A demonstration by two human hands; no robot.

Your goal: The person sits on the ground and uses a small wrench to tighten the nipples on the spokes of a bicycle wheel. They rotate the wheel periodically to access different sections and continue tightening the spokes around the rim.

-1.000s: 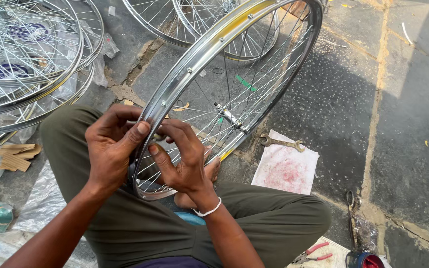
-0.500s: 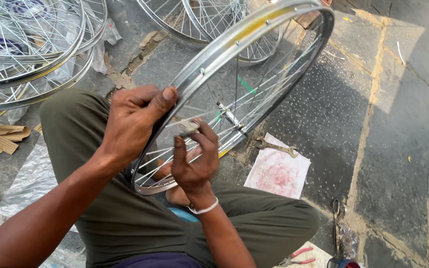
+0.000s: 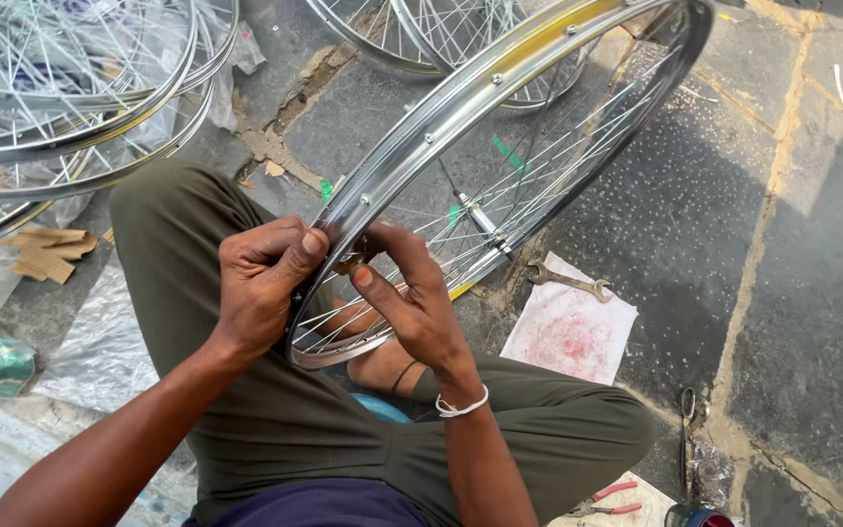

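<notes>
A shiny metal bicycle wheel rim (image 3: pixel 461 107) with thin spokes (image 3: pixel 548 166) and a hub (image 3: pixel 485 222) stands tilted across my lap. My left hand (image 3: pixel 260 283) grips the rim's near edge from the left, thumb pressed on the metal. My right hand (image 3: pixel 412 298) reaches in from the right, its fingertips pinching a small part at the same spot on the rim, next to my left thumb. I sit cross-legged in olive trousers (image 3: pixel 285 429), with a white band on my right wrist.
Several finished spoked wheels (image 3: pixel 70 107) lie stacked at the upper left, more wheels (image 3: pixel 412 39) at the top. A spanner (image 3: pixel 570 283) rests on a stained white cloth (image 3: pixel 570 337). Scissors (image 3: pixel 687 429) and red-handled pliers (image 3: pixel 605 500) lie at the lower right. Cardboard scraps (image 3: pixel 46 252) and plastic sheet (image 3: pixel 100 351) sit at the left.
My left hand has come down from the top of the rim to grip its near edge. My right hand's fingers have moved up to meet it at the rim.
</notes>
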